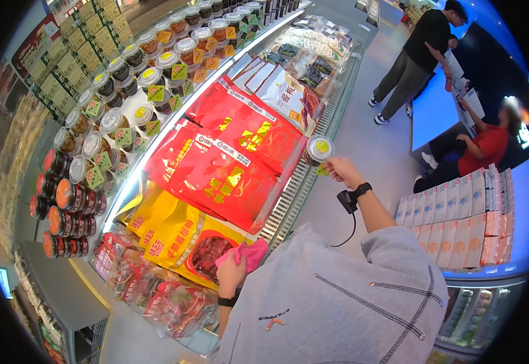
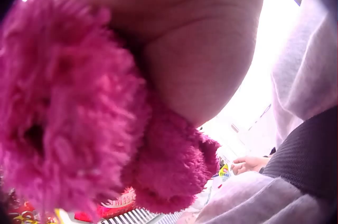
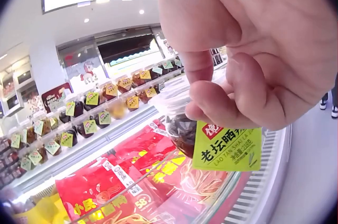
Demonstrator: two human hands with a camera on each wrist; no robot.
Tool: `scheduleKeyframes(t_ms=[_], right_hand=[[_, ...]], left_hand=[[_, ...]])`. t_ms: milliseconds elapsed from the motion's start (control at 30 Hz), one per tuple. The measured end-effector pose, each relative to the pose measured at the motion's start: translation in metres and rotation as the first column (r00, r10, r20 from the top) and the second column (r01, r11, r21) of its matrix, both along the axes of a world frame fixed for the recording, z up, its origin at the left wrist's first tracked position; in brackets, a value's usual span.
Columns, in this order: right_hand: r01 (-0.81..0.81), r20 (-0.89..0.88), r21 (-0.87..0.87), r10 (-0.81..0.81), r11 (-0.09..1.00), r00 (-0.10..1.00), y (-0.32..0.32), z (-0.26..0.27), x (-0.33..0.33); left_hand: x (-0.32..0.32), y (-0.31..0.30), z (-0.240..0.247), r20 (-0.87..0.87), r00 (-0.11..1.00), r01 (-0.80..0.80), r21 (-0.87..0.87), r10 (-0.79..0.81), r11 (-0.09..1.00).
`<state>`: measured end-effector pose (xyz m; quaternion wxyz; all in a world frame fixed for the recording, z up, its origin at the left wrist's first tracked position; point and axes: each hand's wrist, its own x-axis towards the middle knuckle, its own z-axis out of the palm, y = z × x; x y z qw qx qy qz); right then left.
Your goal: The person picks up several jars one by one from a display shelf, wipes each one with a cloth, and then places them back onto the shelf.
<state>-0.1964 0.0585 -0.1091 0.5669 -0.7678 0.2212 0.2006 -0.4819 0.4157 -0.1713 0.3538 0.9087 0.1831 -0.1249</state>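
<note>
My right hand (image 1: 344, 172) holds a small clear-lidded jar (image 1: 319, 149) over the front edge of the chilled case. In the right wrist view, curled fingers of the right hand (image 3: 253, 60) pinch the jar (image 3: 182, 129) near its lid and green tag (image 3: 227, 147); dark contents show through its side. My left hand (image 1: 231, 272) grips a fluffy pink cloth (image 1: 252, 255) at the case's near edge, beside a yellow packet (image 1: 182, 242). The left wrist view has the pink cloth (image 2: 68, 108) bunched against the palm of the left hand (image 2: 185, 39).
Red packets (image 1: 234, 176) fill the middle of the case, with white packets (image 1: 285, 97) beyond. Rows of tagged jars (image 1: 115, 121) line the shelf behind. Stacked boxes (image 1: 452, 212) stand at right. Two people, one in black (image 1: 419, 54) and one in red (image 1: 489, 145), are near a counter.
</note>
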Motion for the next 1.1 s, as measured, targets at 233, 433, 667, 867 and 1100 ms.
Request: scheduleKeyframes(t_ms=[233, 433, 667, 867, 1100], right_hand=[[-0.027, 0.042, 0.156, 0.02, 0.987, 0.999, 0.014, -0.029, 0.015], [-0.209, 0.154, 0.255, 0.174, 0.944, 0.973, 0.127, 0.03, 0.029], [-0.532, 0.277, 0.362, 0.457, 0.765, 0.845, 0.303, 0.084, 0.077], [-0.606, 0.298, 0.369, 0.527, 0.705, 0.796, 0.437, 0.093, 0.131], [-0.643, 0.311, 0.299, 0.565, 0.705, 0.764, 0.529, 0.09, 0.181]], left_hand=[[-0.004, 0.003, -0.007, -0.038, 0.998, -0.042, -0.028, 0.041, 0.999], [-0.003, 0.007, -0.005, -0.109, 0.994, -0.033, -0.045, 0.028, 0.998], [-0.005, 0.007, -0.013, -0.065, 0.996, -0.073, -0.082, 0.068, 0.994], [-0.005, 0.008, -0.001, -0.017, 0.992, -0.127, -0.099, 0.126, 0.987], [-0.001, 0.011, 0.002, -0.049, 0.982, -0.186, -0.14, 0.18, 0.973]])
